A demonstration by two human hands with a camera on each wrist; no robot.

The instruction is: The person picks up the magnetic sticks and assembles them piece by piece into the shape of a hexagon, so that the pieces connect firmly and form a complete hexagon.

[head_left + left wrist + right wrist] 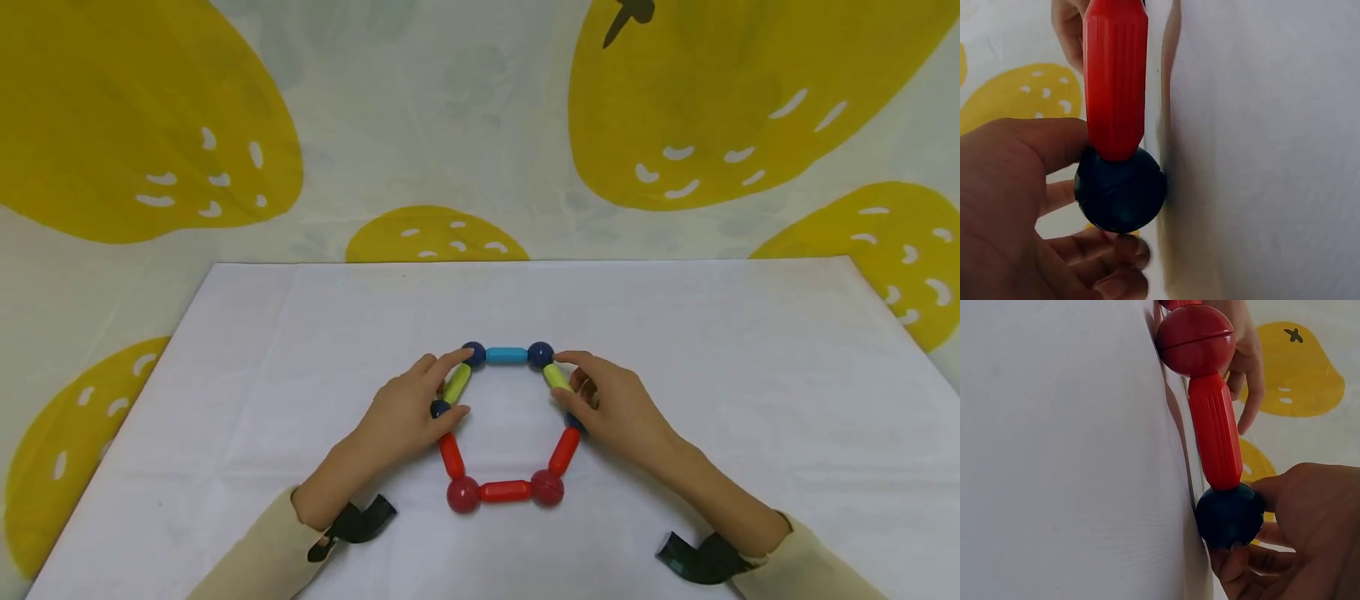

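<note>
A closed ring of toy magnetic rods and balls lies on the white cloth. Its far side has a light blue rod (507, 356) between two dark blue balls. Its near side has a red rod (505, 492) between two red balls. My left hand (405, 410) holds the ring's left side around the dark blue ball (1120, 194), index finger touching the upper left ball (475, 356). Around the right-side blue ball (1230, 515) curls my right hand (626, 408). Its thumb is at the yellow-green rod (557, 377), its index finger at the upper right ball (540, 354).
A white cloth (337, 317) covers the table, whose far edge meets a backdrop with yellow fruit shapes (435, 237). Black straps (367, 518) stick out at both wrists beside the beige sleeves (258, 546).
</note>
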